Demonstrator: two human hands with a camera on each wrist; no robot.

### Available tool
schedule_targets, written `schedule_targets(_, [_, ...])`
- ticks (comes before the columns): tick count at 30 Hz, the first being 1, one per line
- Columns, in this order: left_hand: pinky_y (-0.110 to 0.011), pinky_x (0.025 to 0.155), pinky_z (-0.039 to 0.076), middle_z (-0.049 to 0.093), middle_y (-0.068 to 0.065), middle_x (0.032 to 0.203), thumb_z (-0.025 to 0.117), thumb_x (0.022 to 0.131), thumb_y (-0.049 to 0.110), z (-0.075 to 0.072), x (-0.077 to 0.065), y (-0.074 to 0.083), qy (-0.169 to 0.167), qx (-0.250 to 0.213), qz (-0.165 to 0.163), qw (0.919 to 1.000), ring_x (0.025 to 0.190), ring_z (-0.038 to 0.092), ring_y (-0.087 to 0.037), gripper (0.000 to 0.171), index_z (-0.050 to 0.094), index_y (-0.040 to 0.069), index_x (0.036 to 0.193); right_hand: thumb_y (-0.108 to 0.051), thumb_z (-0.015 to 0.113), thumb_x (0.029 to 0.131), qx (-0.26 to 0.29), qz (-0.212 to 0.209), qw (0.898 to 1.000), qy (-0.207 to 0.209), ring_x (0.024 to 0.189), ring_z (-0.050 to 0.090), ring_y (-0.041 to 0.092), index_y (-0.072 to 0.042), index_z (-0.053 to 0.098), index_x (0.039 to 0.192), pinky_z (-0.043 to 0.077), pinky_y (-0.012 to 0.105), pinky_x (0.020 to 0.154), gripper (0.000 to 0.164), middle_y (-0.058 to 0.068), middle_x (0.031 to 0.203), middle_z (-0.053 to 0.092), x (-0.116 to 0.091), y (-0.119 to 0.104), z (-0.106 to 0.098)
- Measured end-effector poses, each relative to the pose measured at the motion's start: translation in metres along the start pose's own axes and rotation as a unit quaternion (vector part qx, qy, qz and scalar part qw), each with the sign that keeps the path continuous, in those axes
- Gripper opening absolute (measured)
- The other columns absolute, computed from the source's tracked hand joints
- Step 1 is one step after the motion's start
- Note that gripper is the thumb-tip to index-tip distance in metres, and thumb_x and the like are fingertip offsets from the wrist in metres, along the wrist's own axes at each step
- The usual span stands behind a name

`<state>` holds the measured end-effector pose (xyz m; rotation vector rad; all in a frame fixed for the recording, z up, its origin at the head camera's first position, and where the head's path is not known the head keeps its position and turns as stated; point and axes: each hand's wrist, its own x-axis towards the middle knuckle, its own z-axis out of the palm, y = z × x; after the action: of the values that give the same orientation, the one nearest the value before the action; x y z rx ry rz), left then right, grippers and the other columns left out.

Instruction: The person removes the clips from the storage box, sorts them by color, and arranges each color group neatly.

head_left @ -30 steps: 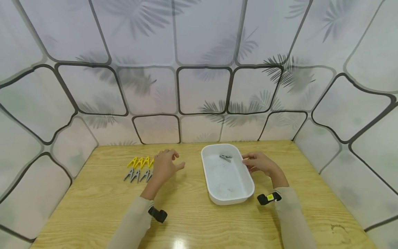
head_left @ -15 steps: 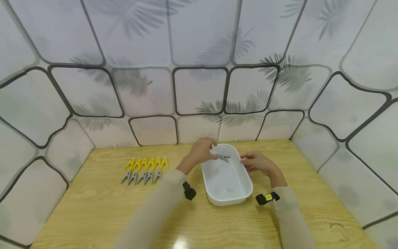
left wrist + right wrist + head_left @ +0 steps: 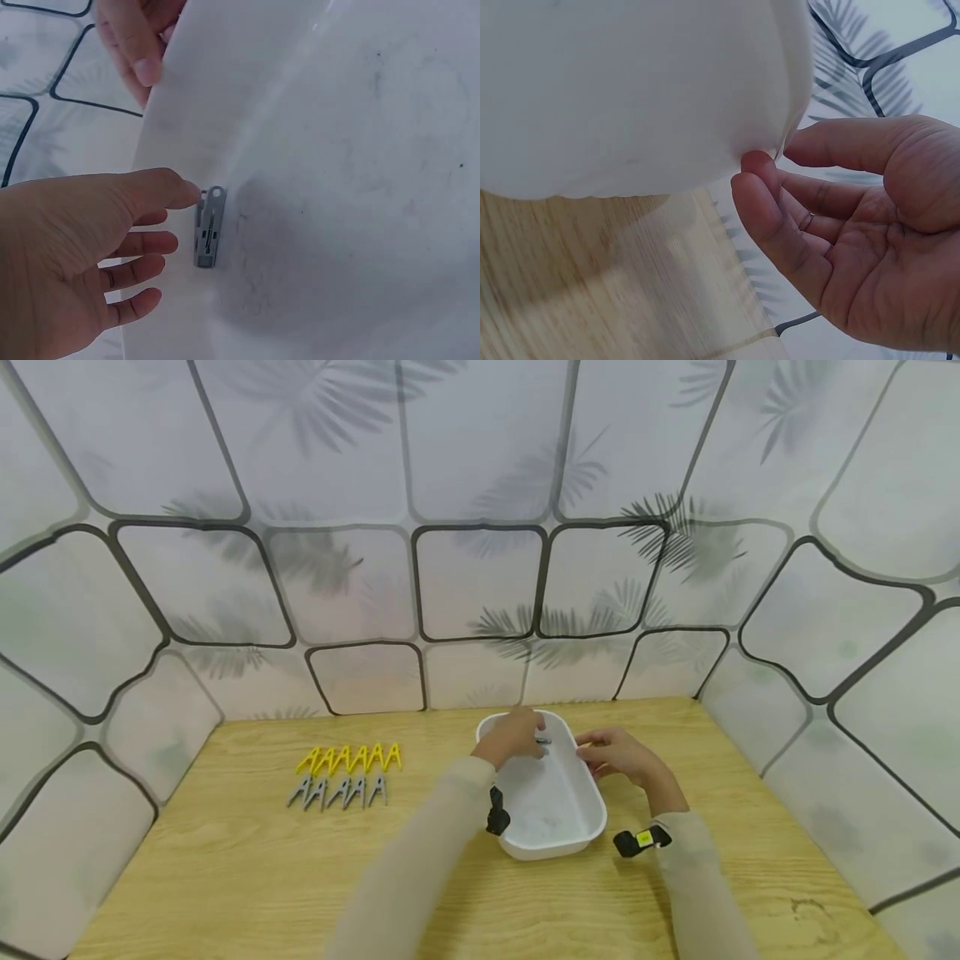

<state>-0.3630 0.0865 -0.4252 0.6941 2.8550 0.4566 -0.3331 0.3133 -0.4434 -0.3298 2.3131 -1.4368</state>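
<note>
My left hand [image 3: 513,733] reaches into the white plastic tray [image 3: 551,839], over its far end. A grey clothespin [image 3: 210,227] lies in there against the tray wall. In the left wrist view, the thumb tip touches or nearly touches one end of the clothespin, while the other fingers curve loosely beside it, apart from it. My right hand [image 3: 621,755] holds the tray's right rim; the right wrist view shows the thumb at the edge and fingertips [image 3: 757,196] against the outer wall.
A row of several yellow clothespins [image 3: 348,758] stands on the wooden table [image 3: 247,860] at left, with several grey clothespins [image 3: 341,790] in a row in front. A patterned cloth wall [image 3: 480,568] encloses the back and sides.
My left hand has moved right, from beside the clothespin rows, over the tray's left rim and down to the grey clothespin inside. The right hand has stayed at the tray's rim.
</note>
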Motion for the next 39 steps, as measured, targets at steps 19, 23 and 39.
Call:
schedule_targets(19, [-0.024,0.061,0.037,0.056,0.001,0.075,0.067,0.087,0.002,0.017,0.015,0.014,-0.022,0.104,0.001,0.9944,0.067,0.044,-0.013,0.022,0.053,0.012,0.074,-0.016,0.056,0.104,-0.007,-0.004,1.000,-0.001,0.079,0.069,0.016,0.011,0.050,0.143,0.060,0.037,0.075,0.047,0.022,0.112,0.072,0.000,-0.001,0.000])
schedule_targets(23, [-0.024,0.059,0.037,0.051,0.002,0.072,0.067,0.087,0.003,0.016,0.013,0.014,-0.023,0.130,0.000,0.9912,0.066,0.043,-0.013,0.023,0.052,0.013,0.072,-0.016,0.057,0.104,-0.005,-0.001,1.000,-0.001,0.078,0.069,0.016,0.010,0.050,0.142,0.060,0.037,0.075,0.047,0.021,0.111,0.072,0.000,0.001,-0.001])
schedule_targets(39, [-0.025,0.073,0.046,0.068,0.004,0.094,0.086,0.080,0.024,0.004,0.003,0.007,-0.007,0.090,0.049,0.9947,0.081,0.056,-0.012,0.027,0.069,0.014,0.098,-0.017,0.058,0.103,-0.005,0.007,1.000,0.001,0.080,0.069,0.015,0.010,0.050,0.142,0.060,0.035,0.074,0.048,0.017,0.107,0.073,0.000,0.000,0.000])
